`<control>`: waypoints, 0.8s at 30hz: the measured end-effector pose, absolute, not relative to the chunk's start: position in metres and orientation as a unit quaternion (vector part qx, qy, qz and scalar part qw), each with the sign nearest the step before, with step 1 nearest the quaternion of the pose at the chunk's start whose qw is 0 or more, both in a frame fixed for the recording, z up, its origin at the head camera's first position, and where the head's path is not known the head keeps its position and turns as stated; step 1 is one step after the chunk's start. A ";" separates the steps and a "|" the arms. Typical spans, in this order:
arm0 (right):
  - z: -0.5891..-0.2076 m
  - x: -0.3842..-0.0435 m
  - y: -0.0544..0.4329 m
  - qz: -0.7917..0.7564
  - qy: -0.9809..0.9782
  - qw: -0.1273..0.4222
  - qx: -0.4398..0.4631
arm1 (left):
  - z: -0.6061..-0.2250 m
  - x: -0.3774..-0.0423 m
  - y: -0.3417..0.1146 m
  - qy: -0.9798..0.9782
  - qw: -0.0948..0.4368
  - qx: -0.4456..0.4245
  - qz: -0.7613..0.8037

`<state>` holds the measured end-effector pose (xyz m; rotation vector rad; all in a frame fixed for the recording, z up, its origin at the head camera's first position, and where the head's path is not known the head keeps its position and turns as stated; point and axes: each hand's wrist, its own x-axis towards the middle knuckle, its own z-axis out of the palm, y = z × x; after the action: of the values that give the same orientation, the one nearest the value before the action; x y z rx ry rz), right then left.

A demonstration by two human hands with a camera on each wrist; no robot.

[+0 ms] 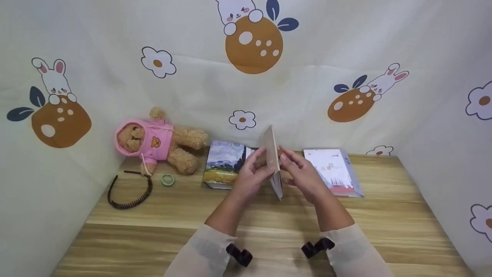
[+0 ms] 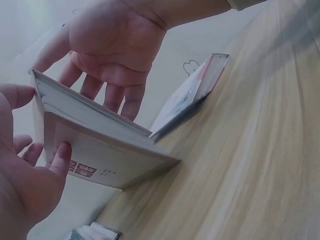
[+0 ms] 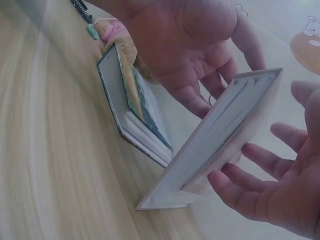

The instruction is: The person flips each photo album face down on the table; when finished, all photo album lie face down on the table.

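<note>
Head view: a pale hardback book [image 1: 272, 150] stands upright on edge near the middle of the wooden tabletop [image 1: 388, 215], between a landscape-painting hardback [image 1: 223, 163] on the left and a white book with a red lower band [image 1: 333, 169] on the right. The left hand [image 1: 251, 175] lies along the left cover, thumb at its nearer part and fingers farther back; the right hand [image 1: 305, 177] faces the right cover. Both hands have fingers extended and loosely spread, bearing the book between them rather than wrapping around it; how firmly they press cannot be told. At far left lie a teddy bear in a pink hoodie [image 1: 158, 140], a dark toothed headband [image 1: 134, 204] and a green ring [image 1: 163, 181].

Left wrist view: red print marks the cover under the left thumb; the lower edge appears to meet the tabletop, and pale pages show between the covers.

Right wrist view: the right fingertips touch their cover at separate points.

Handling, as a judgement: even, opposed pressure from both sides should hold the book vertical, since a stronger push from one hand could tilt it. Fingertips are best placed flat on the boards, clear of the page edges, so that the leaves neither splay nor crease.
</note>
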<state>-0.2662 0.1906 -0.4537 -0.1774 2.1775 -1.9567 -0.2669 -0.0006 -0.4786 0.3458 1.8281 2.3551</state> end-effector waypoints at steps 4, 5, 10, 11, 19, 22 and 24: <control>-0.456 -0.268 0.192 -0.654 0.747 0.114 -0.050 | -0.481 -0.267 0.001 0.627 0.083 0.123 0.765; -0.456 -0.268 0.192 -0.651 0.748 0.116 -0.050 | -0.483 -0.268 0.001 0.635 0.085 0.123 0.758; -0.461 -0.270 0.193 -0.640 0.755 0.125 -0.060 | -0.484 -0.269 0.000 0.668 0.092 0.106 0.731; -0.462 -0.270 0.193 -0.640 0.755 0.128 -0.061 | -0.484 -0.270 0.000 0.674 0.090 0.101 0.727; -0.466 -0.271 0.189 -0.645 0.748 0.147 -0.058 | -0.484 -0.270 -0.001 0.693 0.060 0.088 0.713; -0.467 -0.271 0.189 -0.647 0.745 0.151 -0.053 | -0.483 -0.268 -0.001 0.700 0.051 0.090 0.707; -0.466 -0.271 0.190 -0.641 0.752 0.144 -0.051 | -0.483 -0.267 0.000 0.712 0.048 0.090 0.695</control>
<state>-0.2708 0.1902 -0.4663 -0.1475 2.1675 -1.8485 -0.2674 -0.0004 -0.4834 0.2736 2.1700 2.1189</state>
